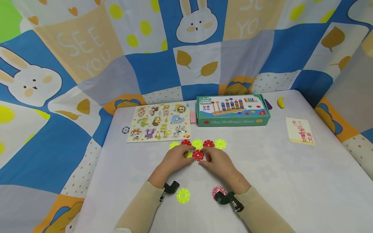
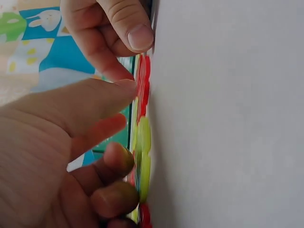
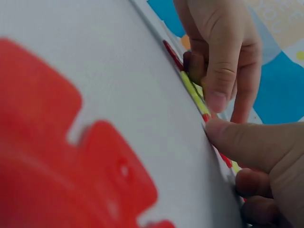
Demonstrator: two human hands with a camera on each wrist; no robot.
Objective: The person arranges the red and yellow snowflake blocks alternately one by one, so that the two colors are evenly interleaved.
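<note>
A red notched plastic disc (image 1: 198, 155) lies flat between the two hands on the white table. My left hand (image 1: 177, 157) curls at its left side, the thumb against the disc's edge. My right hand (image 1: 219, 163) curls round the right side, thumb at the near edge and index finger at the far one. Partly under the left fingers is a yellow-green disc (image 2: 145, 161), beside the red one. Just beyond runs a row of alternating discs, among them a yellow-green disc (image 1: 220, 144) and a red disc (image 1: 209, 143); the left fingers partly cover this row.
Nearer the body lie a yellow-green disc (image 1: 183, 196) and a red disc (image 1: 218, 191), half under the right wrist camera. An animal puzzle board (image 1: 158, 123) and a green game box (image 1: 233, 110) stand behind. Rightward are a toy banana (image 1: 280, 102) and a paper note (image 1: 300, 131).
</note>
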